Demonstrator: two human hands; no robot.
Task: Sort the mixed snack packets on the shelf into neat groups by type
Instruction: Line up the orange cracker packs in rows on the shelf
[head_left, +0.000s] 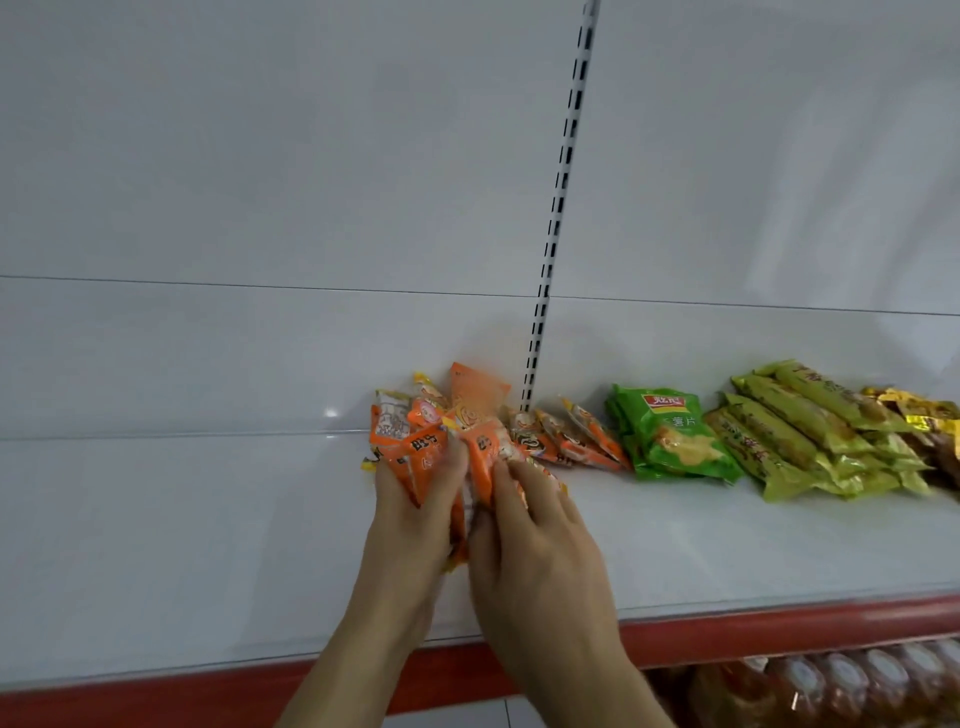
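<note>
Both hands at 6 o'clock on white shelf (208, 519): left hand (410, 525) and right hand (524, 540) each clamped around orange snack packets (415, 447), more orange ones (571, 436) at 1 o'clock, then green chip bags (670, 436) and yellow-green bars (810, 436) at 3 o'clock.

- We see a bunch of orange snack packets (415, 447) gathered upright and fanned, some with white panels, near the back of the white shelf (208, 519).
- A few more orange packets (576, 436) lie just to the right of the bunch, leaning in a row toward the back wall.
- Beside those, green chip bags (670, 436) lie stacked flat, the top one face up with a red logo.
- Further right, long yellow-green packets (810, 431) lie piled side by side at a slant.
- At the far right edge we make out gold foil packets (919, 410), partly cut off.
</note>
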